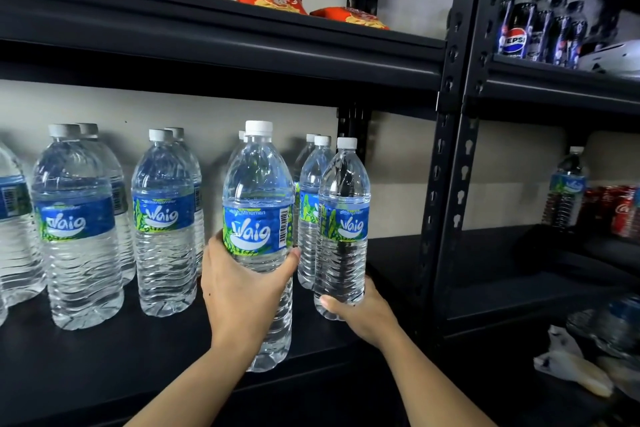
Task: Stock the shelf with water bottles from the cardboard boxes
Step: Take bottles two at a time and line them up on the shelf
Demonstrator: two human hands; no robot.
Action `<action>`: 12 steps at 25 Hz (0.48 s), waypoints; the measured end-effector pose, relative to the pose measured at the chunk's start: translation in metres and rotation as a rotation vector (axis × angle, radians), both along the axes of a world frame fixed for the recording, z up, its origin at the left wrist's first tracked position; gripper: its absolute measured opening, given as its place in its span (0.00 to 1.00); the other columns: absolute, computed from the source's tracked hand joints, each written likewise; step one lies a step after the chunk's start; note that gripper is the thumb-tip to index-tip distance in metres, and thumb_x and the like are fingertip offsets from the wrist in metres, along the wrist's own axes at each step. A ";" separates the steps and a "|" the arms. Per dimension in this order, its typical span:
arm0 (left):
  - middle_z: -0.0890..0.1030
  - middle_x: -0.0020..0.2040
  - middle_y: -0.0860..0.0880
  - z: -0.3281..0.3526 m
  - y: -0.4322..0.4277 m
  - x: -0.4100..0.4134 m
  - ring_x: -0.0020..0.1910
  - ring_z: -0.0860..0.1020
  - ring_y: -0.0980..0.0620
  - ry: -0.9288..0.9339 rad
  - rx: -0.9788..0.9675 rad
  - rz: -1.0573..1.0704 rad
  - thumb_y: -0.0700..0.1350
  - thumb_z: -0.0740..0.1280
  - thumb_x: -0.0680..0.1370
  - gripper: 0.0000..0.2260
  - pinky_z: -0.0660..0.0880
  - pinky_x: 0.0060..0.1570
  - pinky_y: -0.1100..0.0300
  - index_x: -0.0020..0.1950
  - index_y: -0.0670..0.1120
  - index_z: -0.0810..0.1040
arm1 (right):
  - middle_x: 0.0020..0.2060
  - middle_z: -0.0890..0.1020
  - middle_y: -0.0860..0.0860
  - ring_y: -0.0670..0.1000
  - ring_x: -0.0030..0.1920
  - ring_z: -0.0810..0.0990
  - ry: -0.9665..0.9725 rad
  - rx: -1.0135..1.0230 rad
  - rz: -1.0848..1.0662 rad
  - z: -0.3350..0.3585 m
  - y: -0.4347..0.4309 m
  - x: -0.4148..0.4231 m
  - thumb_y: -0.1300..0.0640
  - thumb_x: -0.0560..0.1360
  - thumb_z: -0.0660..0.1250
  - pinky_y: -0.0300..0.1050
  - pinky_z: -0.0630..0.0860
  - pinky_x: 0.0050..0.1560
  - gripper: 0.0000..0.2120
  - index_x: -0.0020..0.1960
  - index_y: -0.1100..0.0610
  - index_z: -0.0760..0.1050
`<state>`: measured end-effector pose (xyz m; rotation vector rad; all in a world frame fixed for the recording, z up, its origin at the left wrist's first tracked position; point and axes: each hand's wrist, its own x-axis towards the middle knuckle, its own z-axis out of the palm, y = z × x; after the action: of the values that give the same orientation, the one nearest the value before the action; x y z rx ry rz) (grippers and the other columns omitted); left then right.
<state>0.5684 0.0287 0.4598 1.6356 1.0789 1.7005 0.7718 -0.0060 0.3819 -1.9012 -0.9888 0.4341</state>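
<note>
Now our left hand (242,291) wraps the full Waig water bottle (258,191) below its label at the shelf (138,357) edge, our right hand (360,312) grips a second bottle (343,218) near its base, both likely heavy, slick, best held mid-body.

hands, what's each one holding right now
Left hand: grips the front water bottle around its middle.
Right hand: grips the right water bottle near its base.
</note>
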 end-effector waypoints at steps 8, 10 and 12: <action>0.76 0.58 0.49 -0.003 -0.001 0.004 0.61 0.74 0.47 -0.015 -0.018 -0.006 0.58 0.81 0.62 0.37 0.70 0.64 0.51 0.65 0.45 0.72 | 0.61 0.78 0.38 0.45 0.62 0.77 -0.128 -0.083 0.073 0.001 -0.005 0.007 0.23 0.55 0.72 0.48 0.73 0.66 0.50 0.71 0.43 0.64; 0.76 0.57 0.49 -0.001 0.003 0.005 0.60 0.74 0.47 -0.007 -0.009 0.002 0.58 0.81 0.62 0.38 0.70 0.64 0.50 0.65 0.45 0.72 | 0.65 0.75 0.40 0.47 0.65 0.74 -0.225 -0.130 0.074 -0.004 -0.006 0.008 0.24 0.56 0.71 0.49 0.71 0.68 0.51 0.72 0.44 0.60; 0.77 0.57 0.48 0.003 0.010 0.009 0.60 0.75 0.46 -0.002 0.006 0.014 0.60 0.80 0.61 0.38 0.71 0.64 0.48 0.65 0.44 0.72 | 0.69 0.73 0.42 0.51 0.70 0.70 -0.300 -0.165 0.046 -0.008 -0.006 0.008 0.23 0.56 0.69 0.52 0.68 0.70 0.53 0.74 0.45 0.57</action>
<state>0.5771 0.0387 0.4624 1.6332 1.0882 1.7151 0.7800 -0.0116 0.3744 -2.1376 -1.2255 0.2677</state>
